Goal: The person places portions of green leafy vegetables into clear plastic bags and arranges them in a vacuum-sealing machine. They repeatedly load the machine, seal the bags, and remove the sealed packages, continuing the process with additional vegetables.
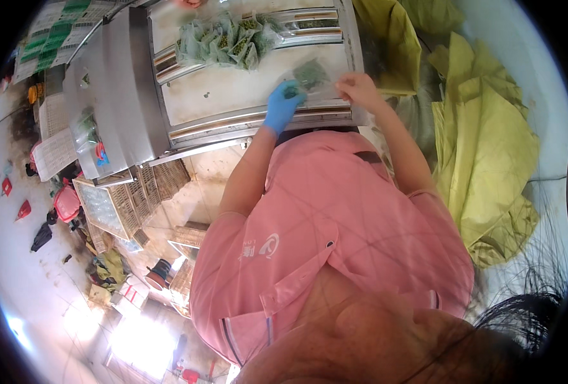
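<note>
On the pale machine top (pixel 232 96) lies a clear plastic bag (pixel 311 73) with dark green leafy stuff in it. My left hand (pixel 282 105), in a blue glove, is at the bag's near left side, fingers curled round a small green clump (pixel 291 91). It cannot be made out whether that clump is inside the film. My bare right hand (pixel 359 91) is closed in a pinch at the bag's right edge. Farther off and to the left, several filled clear bags (pixel 226 41) with green contents stand crowded together across a metal-edged slot.
A grey metal housing (pixel 127 83) borders the work surface on the left, with wicker-like crates (pixel 120 201) below it. Yellow-green sheeting (pixel 488 153) hangs at the right. Part of another person's hand (pixel 189 3) shows at the far edge.
</note>
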A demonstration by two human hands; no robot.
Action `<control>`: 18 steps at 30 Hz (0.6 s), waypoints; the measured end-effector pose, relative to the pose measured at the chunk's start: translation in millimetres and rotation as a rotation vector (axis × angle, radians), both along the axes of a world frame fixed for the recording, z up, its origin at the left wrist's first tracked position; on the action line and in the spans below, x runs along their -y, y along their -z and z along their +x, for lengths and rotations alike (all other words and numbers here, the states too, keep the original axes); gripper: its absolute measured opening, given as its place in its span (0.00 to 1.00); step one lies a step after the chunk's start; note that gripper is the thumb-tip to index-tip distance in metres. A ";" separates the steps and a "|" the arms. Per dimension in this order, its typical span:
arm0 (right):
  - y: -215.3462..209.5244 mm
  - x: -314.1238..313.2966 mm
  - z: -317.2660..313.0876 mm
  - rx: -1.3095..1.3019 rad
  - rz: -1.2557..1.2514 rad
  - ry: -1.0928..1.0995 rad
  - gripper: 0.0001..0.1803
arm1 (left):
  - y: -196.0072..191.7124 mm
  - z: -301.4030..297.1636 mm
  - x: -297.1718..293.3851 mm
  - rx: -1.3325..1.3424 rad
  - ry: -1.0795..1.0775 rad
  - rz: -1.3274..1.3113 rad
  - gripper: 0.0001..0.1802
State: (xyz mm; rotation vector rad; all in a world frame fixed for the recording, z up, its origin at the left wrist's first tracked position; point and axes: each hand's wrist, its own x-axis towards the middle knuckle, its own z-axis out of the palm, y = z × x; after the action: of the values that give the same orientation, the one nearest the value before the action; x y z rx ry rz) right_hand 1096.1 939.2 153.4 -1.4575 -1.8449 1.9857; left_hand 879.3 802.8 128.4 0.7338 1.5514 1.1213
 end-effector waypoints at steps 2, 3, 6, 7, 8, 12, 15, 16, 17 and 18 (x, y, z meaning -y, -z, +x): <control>24.4 27.0 24.1 0.017 0.164 0.060 0.14 | 15.0 16.4 -3.4 -0.371 0.120 -0.004 0.16; 32.8 39.0 30.8 0.020 0.245 0.085 0.16 | 20.6 21.6 -3.8 -0.562 0.175 -0.008 0.16; 16.7 70.8 34.2 0.246 0.499 0.148 0.16 | 17.3 31.2 -2.4 -0.642 0.223 -0.052 0.18; 19.2 76.8 35.5 0.270 0.519 0.190 0.17 | 17.3 31.1 -2.0 -0.638 0.240 -0.049 0.18; 23.7 84.1 37.2 0.295 0.540 0.231 0.18 | 17.4 29.1 -1.9 -0.635 0.257 -0.047 0.17; 22.9 91.5 39.1 0.281 -0.025 0.343 0.23 | 14.8 25.7 1.3 -0.715 0.283 0.020 0.18; 13.6 94.7 34.5 0.268 -0.131 0.476 0.24 | 13.9 25.1 3.0 -0.792 0.317 0.059 0.17; 17.5 96.5 34.9 0.226 -0.187 0.553 0.23 | 14.7 25.6 2.5 -0.818 0.320 0.088 0.18; 24.2 98.4 34.7 0.182 -0.242 0.629 0.22 | 15.2 26.3 2.6 -0.843 0.322 0.116 0.19; 28.8 100.3 34.9 0.137 -0.297 0.703 0.21 | 15.7 26.6 2.6 -0.868 0.323 0.145 0.20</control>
State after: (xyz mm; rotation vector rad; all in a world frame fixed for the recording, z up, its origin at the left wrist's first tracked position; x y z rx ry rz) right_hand 1131.0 838.8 124.7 -1.9950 -0.8687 1.8506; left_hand 906.0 800.3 112.8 1.6538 1.9502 0.6916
